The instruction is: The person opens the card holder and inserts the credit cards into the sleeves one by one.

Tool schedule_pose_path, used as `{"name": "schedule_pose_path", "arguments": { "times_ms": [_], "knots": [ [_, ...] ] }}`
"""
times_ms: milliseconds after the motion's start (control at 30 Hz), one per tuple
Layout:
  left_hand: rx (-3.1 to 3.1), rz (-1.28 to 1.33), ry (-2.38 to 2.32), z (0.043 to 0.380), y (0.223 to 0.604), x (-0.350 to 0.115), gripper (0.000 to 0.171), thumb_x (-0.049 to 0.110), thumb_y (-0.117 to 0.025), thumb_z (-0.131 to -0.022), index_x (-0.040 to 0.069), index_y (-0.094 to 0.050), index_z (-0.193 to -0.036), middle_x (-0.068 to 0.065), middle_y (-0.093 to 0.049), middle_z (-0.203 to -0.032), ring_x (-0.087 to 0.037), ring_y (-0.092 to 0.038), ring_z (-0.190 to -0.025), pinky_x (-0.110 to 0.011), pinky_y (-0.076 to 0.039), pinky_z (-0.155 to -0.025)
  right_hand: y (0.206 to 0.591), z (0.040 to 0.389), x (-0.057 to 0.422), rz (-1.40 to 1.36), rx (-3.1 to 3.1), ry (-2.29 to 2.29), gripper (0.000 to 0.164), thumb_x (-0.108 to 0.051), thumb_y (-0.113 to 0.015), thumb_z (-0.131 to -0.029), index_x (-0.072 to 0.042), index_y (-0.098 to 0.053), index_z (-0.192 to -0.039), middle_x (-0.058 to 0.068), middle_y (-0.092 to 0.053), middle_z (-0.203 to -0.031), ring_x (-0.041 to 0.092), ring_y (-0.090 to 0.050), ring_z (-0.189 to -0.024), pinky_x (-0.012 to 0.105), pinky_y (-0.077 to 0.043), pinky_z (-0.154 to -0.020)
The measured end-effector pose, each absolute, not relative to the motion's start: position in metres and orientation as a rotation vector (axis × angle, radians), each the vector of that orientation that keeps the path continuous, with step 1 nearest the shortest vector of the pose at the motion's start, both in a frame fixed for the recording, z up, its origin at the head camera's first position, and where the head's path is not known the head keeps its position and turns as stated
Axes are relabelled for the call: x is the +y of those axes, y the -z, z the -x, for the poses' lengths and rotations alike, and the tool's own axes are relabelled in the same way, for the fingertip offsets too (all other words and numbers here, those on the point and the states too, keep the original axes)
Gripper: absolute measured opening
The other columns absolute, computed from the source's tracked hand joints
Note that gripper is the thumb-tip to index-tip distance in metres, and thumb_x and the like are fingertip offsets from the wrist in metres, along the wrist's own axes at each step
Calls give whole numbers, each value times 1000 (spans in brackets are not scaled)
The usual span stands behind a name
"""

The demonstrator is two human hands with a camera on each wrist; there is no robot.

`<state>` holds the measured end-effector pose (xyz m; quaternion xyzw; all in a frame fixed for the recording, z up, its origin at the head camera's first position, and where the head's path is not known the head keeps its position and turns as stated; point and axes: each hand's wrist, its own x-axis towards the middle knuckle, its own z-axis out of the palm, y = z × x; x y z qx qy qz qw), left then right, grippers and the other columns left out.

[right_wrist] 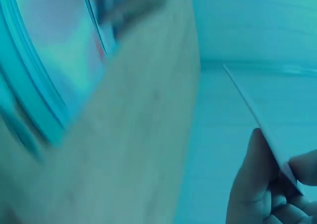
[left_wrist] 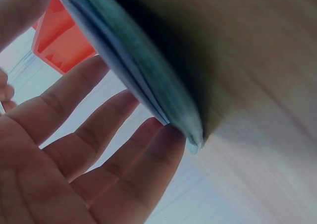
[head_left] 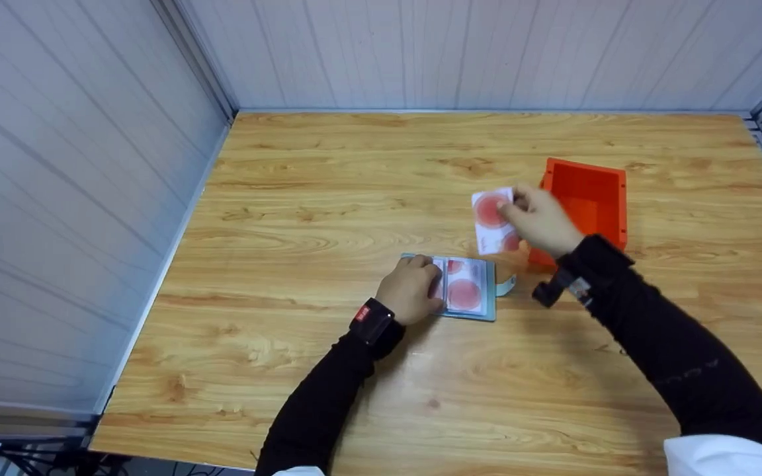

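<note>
A small light-blue card album [head_left: 491,291] lies spread on the table, with pink-circle cards in its clear pockets. My left hand [head_left: 409,291] rests over its left page. In the left wrist view, the fairly straight fingers [left_wrist: 81,112] meet the album's edge [left_wrist: 163,85]. Beyond the album's far right corner, my right hand [head_left: 543,221] pinches a white card [head_left: 492,221] with red circles between thumb and fingers, raised off the album. In the right wrist view the card [right_wrist: 257,120] appears nearly edge-on.
An orange-red bin [head_left: 591,205] stands right of the album, partly covered by the right hand and wrist. The album's pale strap [head_left: 506,285] sticks out to its right. Ribbed white walls [head_left: 381,56] border the wooden table [head_left: 308,178] at the back and left.
</note>
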<state>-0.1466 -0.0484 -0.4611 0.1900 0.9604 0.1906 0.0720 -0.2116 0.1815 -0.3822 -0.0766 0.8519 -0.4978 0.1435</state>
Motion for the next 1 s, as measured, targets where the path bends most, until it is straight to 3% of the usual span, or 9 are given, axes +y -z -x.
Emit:
{"name": "schedule_pose_path", "arguments": {
  "times_ms": [100,367,567,733,1000],
  "knots": [
    [2880,-573,-580,147,461,-48,37,27,-75,-77,9,-69,-109,-11,-58,-135,-31,-51,-125,-41,-50,-100,400,200,175,190,2380,1422,27,-22,-49,-102,1,-51,-116,8,-58,-95,12,-56,-69,25,-54,-59],
    [2873,-555,-559,147,460,-48,42,28,-75,-79,10,-68,-115,-11,-57,-137,-30,-51,-126,-41,-49,-101,434,189,175,232,2404,1400,21,-16,-50,-101,4,-52,-108,3,-58,-79,8,-54,-61,21,-47,-53],
    [2862,-544,-549,147,458,-49,43,29,-74,-80,11,-67,-118,-10,-55,-139,-30,-49,-128,-41,-51,-99,449,190,189,224,2465,1350,22,-12,-43,-100,4,-51,-114,9,-57,-90,11,-53,-71,20,-43,-63],
    [2877,-554,-526,146,456,-49,42,29,-73,-81,11,-67,-118,-11,-55,-140,-30,-50,-128,-43,-52,-98,465,189,197,116,2353,1495,28,-11,-40,-101,6,-48,-122,7,-56,-94,9,-55,-77,20,-46,-70],
    [2871,-559,-468,143,455,-45,49,37,-71,-85,9,-63,-124,-12,-52,-142,-32,-48,-132,-44,-50,-100,479,184,198,5,2290,1670,29,-10,-41,-101,8,-47,-123,1,-56,-91,6,-56,-72,19,-48,-67]
  ]
}}
